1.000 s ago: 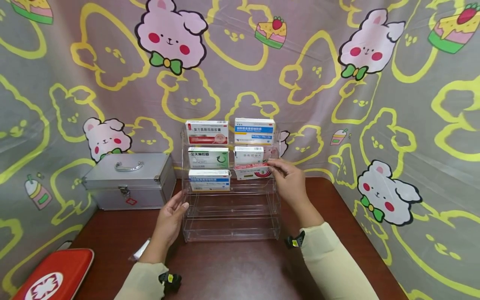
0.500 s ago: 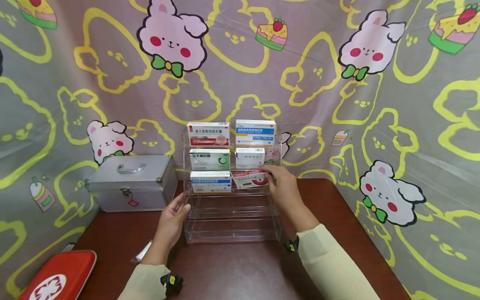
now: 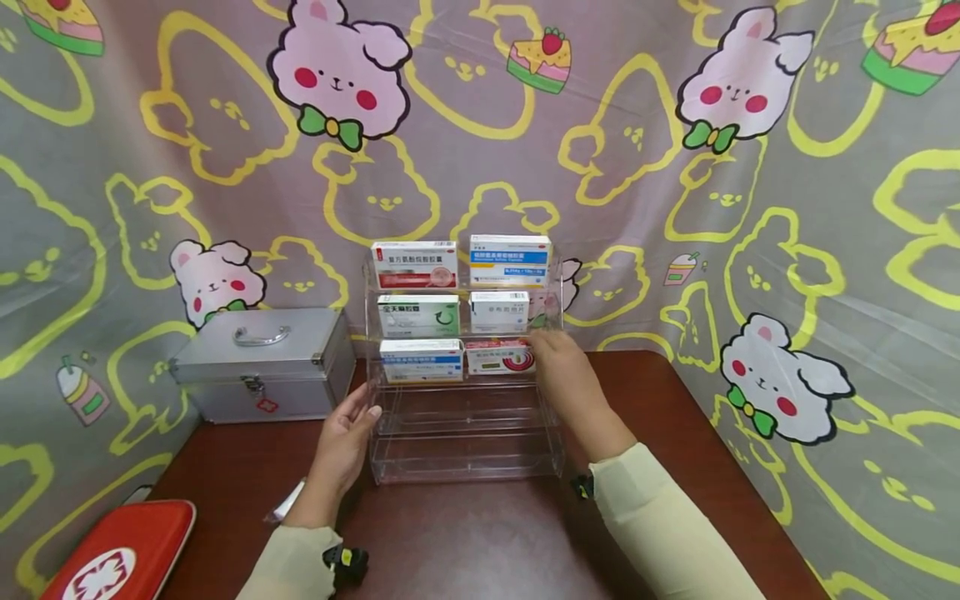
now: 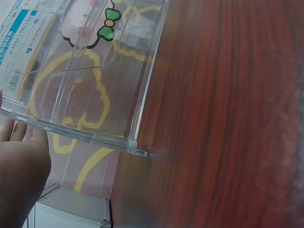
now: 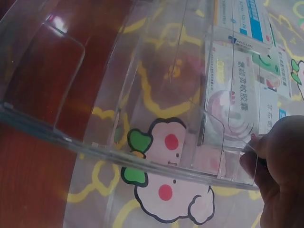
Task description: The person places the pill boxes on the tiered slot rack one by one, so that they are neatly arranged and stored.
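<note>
A clear acrylic tiered display rack [image 3: 465, 471] stands on the table, with medicine boxes in its upper three tiers. My left hand [image 3: 345, 442] holds the rack's left side, thumb at the front edge and fingers along the outside. On the third tier, right side, a red and white medicine box [image 3: 495, 360] sits level beside a blue and white medicine box [image 3: 422, 363]. My right hand [image 3: 566, 379] pinches its right end; the fingertips are partly hidden in the head view. The right wrist view shows the same box [image 5: 232, 95] behind the clear tier front, thumb at its corner.
Above are a white box [image 3: 498, 312], a green and white box [image 3: 417, 317] and two more on the top tier. A silver case [image 3: 258, 367] stands left of the rack. A red first-aid pouch [image 3: 123, 542] and a small white packet [image 3: 288, 502] lie at front left.
The red and white medicine box went from tilted above the third tier down to level in it, my right hand moving slightly left and down with it. My left hand stayed at the rack.
</note>
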The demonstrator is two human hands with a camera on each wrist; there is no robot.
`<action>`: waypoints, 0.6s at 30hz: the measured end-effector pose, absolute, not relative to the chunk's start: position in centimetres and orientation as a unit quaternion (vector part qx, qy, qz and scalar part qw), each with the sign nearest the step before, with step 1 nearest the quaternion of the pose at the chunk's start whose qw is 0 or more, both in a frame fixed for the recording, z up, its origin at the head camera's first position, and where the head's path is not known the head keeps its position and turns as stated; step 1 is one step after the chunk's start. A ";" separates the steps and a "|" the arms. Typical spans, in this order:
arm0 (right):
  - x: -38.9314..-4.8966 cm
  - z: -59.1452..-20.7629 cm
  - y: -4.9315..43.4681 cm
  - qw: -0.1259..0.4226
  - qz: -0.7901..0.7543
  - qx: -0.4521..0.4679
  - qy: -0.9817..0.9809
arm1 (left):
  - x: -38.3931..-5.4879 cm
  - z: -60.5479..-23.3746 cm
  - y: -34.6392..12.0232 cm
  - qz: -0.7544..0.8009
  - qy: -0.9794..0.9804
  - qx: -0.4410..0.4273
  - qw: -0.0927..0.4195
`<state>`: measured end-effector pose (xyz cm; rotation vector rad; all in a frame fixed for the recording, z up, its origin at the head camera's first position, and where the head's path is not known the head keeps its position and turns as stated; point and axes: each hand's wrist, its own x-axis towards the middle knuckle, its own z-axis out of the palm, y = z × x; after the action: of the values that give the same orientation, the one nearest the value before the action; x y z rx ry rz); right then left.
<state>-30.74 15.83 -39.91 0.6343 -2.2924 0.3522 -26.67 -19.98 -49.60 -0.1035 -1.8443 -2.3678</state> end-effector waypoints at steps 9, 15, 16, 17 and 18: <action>-30.7 -40.8 15.8 0.402 0.115 0.250 -0.873 | -26.8 -49.8 -19.9 -0.788 -0.611 -0.039 0.067; -30.8 -41.8 16.1 0.458 0.148 0.282 -0.830 | -26.9 -49.9 -19.9 -0.784 -0.616 -0.039 0.071; -30.7 -41.9 16.2 0.465 0.152 0.283 -0.825 | -26.8 -49.9 -19.9 -0.782 -0.617 -0.040 0.072; -30.6 -42.1 16.4 0.471 0.157 0.284 -0.820 | -26.8 -49.9 -19.9 -0.779 -0.622 -0.040 0.073; -30.3 -42.2 16.6 0.476 0.160 0.285 -0.817 | -26.8 -49.9 -20.0 -0.774 -0.628 -0.040 0.075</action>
<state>-30.31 16.55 -42.18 0.6959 -1.9964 0.3903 -26.79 -19.98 -49.93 -0.1193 -1.8841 -2.3207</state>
